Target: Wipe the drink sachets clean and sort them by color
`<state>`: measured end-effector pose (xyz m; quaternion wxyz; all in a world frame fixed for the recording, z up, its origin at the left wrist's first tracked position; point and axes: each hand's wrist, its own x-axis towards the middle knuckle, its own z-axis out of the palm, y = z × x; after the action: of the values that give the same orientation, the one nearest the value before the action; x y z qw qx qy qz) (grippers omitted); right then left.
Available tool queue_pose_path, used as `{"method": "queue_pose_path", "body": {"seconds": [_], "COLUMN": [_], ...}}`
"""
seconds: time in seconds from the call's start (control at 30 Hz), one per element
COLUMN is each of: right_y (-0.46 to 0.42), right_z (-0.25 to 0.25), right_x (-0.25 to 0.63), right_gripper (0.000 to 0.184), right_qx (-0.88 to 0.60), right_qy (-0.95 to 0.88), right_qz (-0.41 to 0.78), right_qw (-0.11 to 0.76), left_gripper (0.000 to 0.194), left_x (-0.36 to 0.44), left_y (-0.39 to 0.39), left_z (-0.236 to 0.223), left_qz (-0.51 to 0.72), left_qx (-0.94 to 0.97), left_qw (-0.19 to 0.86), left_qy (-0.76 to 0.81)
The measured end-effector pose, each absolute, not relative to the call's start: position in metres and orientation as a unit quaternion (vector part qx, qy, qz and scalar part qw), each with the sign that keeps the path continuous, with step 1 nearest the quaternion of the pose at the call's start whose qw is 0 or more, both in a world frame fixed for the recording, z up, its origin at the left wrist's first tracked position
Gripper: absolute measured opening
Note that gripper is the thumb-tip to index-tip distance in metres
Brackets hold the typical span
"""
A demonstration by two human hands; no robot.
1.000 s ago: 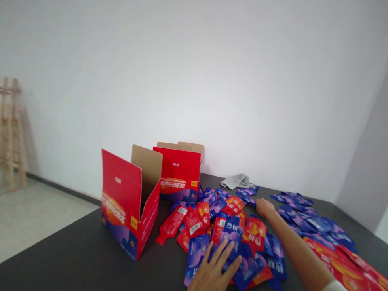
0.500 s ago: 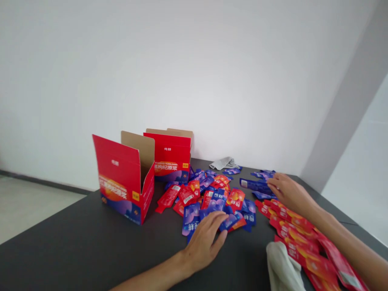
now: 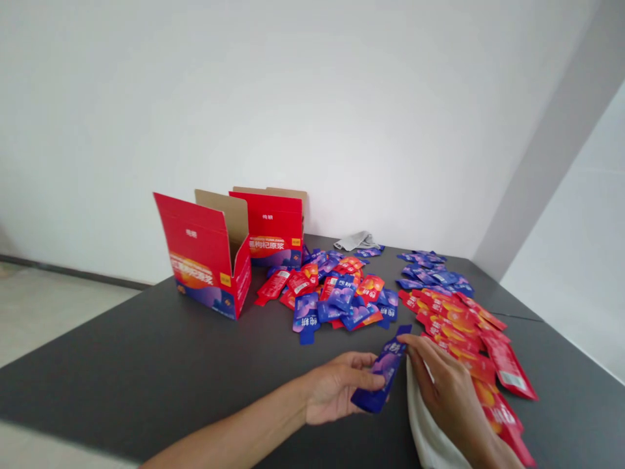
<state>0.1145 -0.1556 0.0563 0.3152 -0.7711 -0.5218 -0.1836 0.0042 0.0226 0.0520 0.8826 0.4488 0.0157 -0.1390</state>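
Observation:
My left hand (image 3: pixel 338 388) and my right hand (image 3: pixel 443 387) both hold one blue pouch (image 3: pixel 381 374) just above the dark table (image 3: pixel 146 365), near its front edge. The left fingers curl round the pouch's lower end; the right fingertips pinch its upper end. Beyond them lies a mixed pile of red and blue pouches (image 3: pixel 336 296). A row of red pouches (image 3: pixel 463 332) runs along the right, with a group of blue pouches (image 3: pixel 432 270) behind it. A white cloth (image 3: pixel 424 426) lies under my right hand.
Two open red cardboard boxes stand at the back left, the nearer box (image 3: pixel 208 257) with flaps up, the other box (image 3: pixel 273 228) against the white wall. A grey rag (image 3: pixel 356 241) lies by the wall. The table's left edge drops to a pale floor (image 3: pixel 49 306).
Both hands have drawn back from the piles toward me and come together on a single blue pouch. The view has shifted, so boxes and pouches sit farther off.

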Motion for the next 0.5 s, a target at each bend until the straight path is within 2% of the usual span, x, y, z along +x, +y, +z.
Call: {"method": "queue_pose_path", "body": {"seconds": [0.13, 0.23, 0.3, 0.37, 0.5], "right_y": [-0.166, -0.184, -0.198, -0.208, -0.207], "right_z": [0.043, 0.007, -0.023, -0.047, -0.051], "right_x": [0.124, 0.137, 0.145, 0.148, 0.137], "right_gripper": [0.039, 0.056, 0.064, 0.066, 0.05], "right_qx": [-0.835, -0.898, -0.925, -0.936, -0.921], "right_qy": [-0.428, -0.313, -0.279, -0.268, -0.272], "right_qz": [-0.176, -0.207, -0.177, -0.133, -0.101], "right_qw": [0.299, 0.23, 0.189, 0.185, 0.26], "left_gripper": [0.049, 0.059, 0.06, 0.05, 0.029], "left_x": [-0.002, -0.008, -0.014, -0.018, -0.022], "left_y": [0.021, 0.026, 0.028, 0.027, 0.015], "left_z": [0.05, 0.041, 0.034, 0.026, 0.019], "left_qz": [-0.024, 0.026, 0.028, 0.027, 0.056], "left_qx": [0.553, 0.661, 0.739, 0.815, 0.901], "left_qw": [0.831, 0.746, 0.666, 0.569, 0.41], "left_qy": [0.057, 0.077, 0.095, 0.104, 0.126]}}
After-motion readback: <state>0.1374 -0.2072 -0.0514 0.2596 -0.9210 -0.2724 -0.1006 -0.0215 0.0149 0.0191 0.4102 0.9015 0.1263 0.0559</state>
